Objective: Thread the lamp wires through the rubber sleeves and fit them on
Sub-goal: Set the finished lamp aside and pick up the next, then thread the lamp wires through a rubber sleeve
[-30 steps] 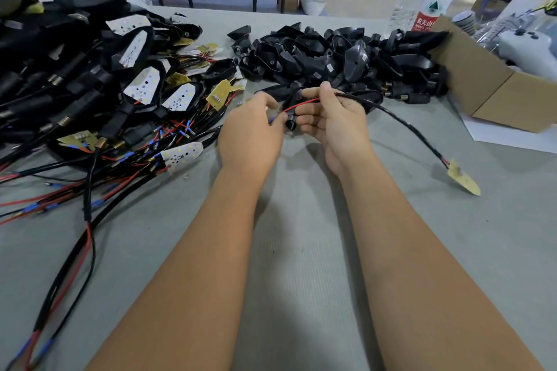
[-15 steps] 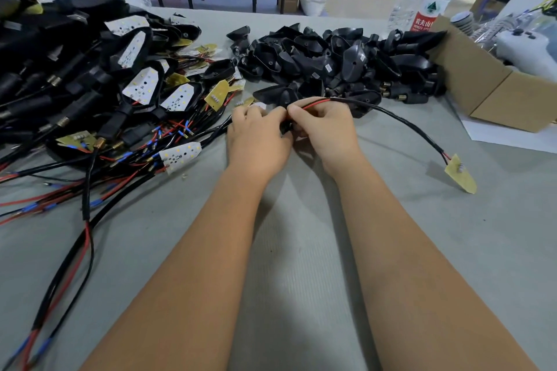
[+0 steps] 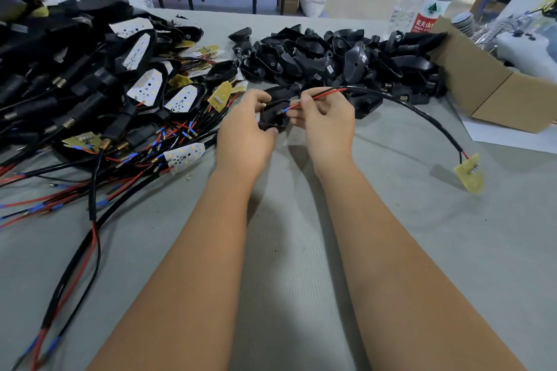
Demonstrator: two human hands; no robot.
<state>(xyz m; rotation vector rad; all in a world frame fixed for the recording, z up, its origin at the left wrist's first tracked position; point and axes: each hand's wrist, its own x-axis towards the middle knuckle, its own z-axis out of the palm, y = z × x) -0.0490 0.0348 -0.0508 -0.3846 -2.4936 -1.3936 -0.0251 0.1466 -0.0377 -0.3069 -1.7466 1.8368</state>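
I see my left hand (image 3: 245, 126) gripping a small black rubber sleeve (image 3: 272, 117) just above the grey counter (image 3: 286, 250), while my right hand (image 3: 327, 117) pinches the thin red lamp wire with its blue-collared metal tip (image 3: 297, 104) right at the sleeve's mouth, not yet through as far as I can tell. I judge this piece barely started: threading and seating are still ahead. The heap of loose black sleeves (image 3: 331, 60) behind and the tangle of wired lamp boards (image 3: 135, 105) to my left suggest plenty remains.
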